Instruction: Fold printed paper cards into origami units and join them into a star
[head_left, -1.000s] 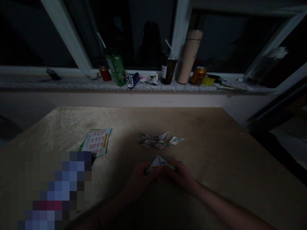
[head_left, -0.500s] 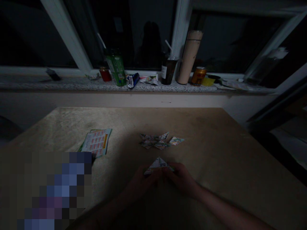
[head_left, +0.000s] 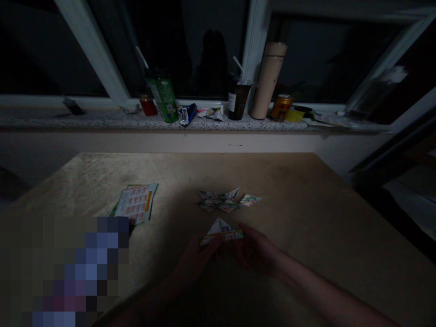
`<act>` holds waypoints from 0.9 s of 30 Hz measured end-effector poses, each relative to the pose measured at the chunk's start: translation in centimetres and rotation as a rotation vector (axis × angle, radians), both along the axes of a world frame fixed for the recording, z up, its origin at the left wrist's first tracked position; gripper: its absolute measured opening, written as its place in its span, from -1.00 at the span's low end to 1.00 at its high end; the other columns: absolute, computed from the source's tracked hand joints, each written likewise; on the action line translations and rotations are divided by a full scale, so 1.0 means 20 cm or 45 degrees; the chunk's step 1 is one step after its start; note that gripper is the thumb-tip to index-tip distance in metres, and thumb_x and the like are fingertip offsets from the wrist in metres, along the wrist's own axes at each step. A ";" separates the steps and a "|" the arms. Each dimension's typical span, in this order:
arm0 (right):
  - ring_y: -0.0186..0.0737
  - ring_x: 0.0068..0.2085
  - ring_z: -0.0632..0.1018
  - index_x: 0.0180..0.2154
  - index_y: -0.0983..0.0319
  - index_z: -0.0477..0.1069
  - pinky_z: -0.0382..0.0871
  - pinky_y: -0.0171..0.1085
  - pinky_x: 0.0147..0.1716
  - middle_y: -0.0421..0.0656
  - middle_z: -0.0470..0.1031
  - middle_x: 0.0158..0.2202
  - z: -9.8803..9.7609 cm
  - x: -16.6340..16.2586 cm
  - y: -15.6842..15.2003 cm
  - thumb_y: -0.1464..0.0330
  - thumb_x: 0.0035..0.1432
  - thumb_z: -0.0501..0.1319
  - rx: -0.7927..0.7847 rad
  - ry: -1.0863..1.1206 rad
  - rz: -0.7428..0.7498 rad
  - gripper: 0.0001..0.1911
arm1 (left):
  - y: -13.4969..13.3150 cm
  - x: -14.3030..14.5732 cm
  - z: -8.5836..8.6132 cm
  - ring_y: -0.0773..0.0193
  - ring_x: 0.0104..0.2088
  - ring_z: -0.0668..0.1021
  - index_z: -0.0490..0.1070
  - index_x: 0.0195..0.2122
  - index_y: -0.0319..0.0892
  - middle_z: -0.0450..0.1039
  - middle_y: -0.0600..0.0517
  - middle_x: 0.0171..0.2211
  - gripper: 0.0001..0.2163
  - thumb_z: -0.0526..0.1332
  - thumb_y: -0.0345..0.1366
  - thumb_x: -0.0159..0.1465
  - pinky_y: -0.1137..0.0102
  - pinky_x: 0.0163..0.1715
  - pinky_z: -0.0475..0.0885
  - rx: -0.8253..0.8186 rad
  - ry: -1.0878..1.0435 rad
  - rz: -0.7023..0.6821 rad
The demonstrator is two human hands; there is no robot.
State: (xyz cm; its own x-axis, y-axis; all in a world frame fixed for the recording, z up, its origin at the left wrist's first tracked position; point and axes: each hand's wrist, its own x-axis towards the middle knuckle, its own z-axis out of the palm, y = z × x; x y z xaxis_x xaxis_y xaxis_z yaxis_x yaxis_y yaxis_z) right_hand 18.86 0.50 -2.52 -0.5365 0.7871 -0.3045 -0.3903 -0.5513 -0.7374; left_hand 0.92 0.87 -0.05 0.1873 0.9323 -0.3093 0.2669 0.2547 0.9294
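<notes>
The folded paper (head_left: 218, 228) is white at its pointy top, with a small black-and-white square pattern, and has a reddish stripe below. The folded pieces (head_left: 225, 197) past it are whitish with little spots of green and red. The flat sheets (head_left: 134, 203) are pale blue and white, with rows of red print, a yellow strip and green edges. The counter (head_left: 293, 181) is brown. The windowsill (head_left: 116, 120) is grey with dark speckles. On it are a green bottle (head_left: 165, 101), a red jar (head_left: 148, 106), a blue and silver wrapper (head_left: 188, 114), a peachy-pink flask (head_left: 268, 84) and an orange-gold can (head_left: 281, 109).
</notes>
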 end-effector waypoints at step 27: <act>-0.48 -0.65 0.12 -0.47 0.30 0.36 -0.06 -0.42 -0.68 -0.33 0.15 -0.66 0.00 -0.03 -0.01 -0.03 0.08 0.13 0.171 -0.226 -0.052 -0.51 | 0.00 0.00 -0.01 0.10 -0.37 0.52 0.45 -0.46 -0.22 0.50 -0.01 -0.47 -0.63 0.21 0.04 0.02 0.37 -0.38 0.37 -0.066 0.075 0.078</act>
